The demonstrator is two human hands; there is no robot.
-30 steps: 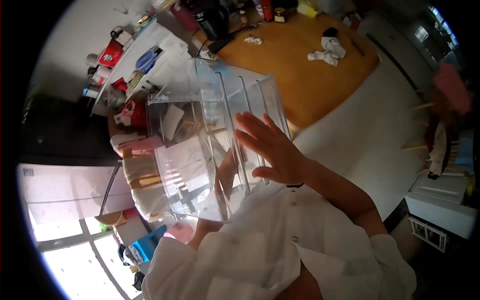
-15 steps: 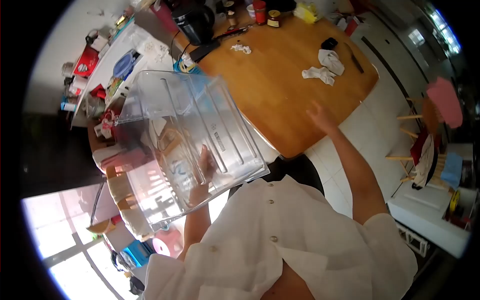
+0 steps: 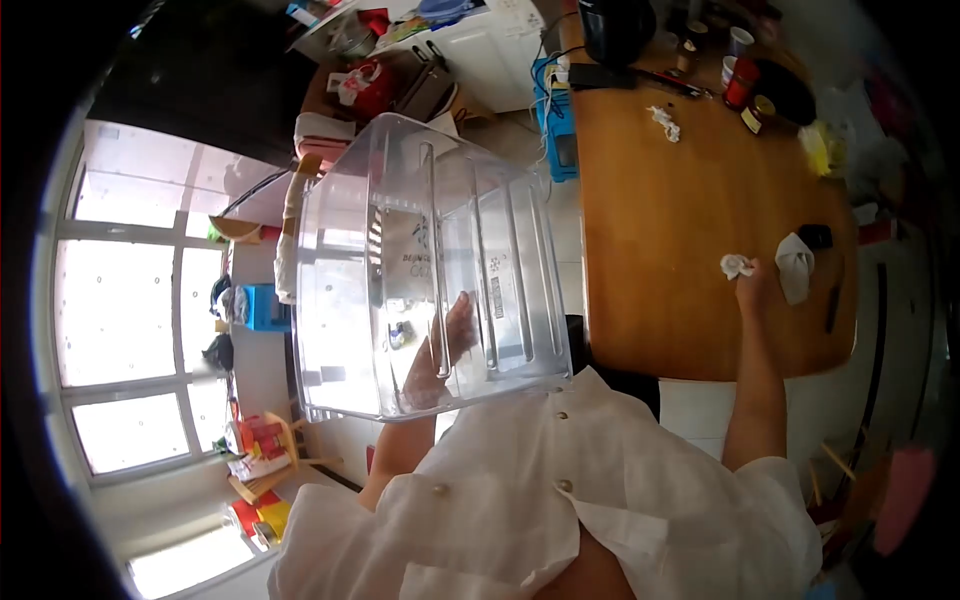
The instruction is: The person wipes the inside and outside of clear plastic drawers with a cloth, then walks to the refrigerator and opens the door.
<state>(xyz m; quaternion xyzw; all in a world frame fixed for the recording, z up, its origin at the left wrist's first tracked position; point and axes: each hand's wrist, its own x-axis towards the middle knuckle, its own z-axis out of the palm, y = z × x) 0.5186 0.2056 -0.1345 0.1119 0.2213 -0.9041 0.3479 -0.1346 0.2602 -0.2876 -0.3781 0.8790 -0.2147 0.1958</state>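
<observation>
A large clear plastic bin (image 3: 520, 290) with raised ribs is held up at the left, tilted in front of my body. My left hand (image 3: 447, 345) shows through the transparent plastic, supporting the bin from its far side. Over the wooden table (image 3: 650, 230), my right hand (image 3: 752, 288) has its fingers closed on a crumpled white cloth (image 3: 735, 266). Just right of that hand lies another white cloth (image 3: 795, 268), with a small black object (image 3: 816, 236) beside it.
A knife-like dark object (image 3: 832, 309) lies near the table's right edge. Along the far side stand a black kettle (image 3: 617, 30), a red container (image 3: 741, 84) and a jar (image 3: 757, 115). A crumpled tissue (image 3: 665, 124) is nearer. Windows (image 3: 120, 320) and a blue box (image 3: 267, 308) are at left.
My view has turned left, so the table appears farther right. My right hand has reached the table and closed on one white cloth. The bin stays in my left hand, at a different angle.
</observation>
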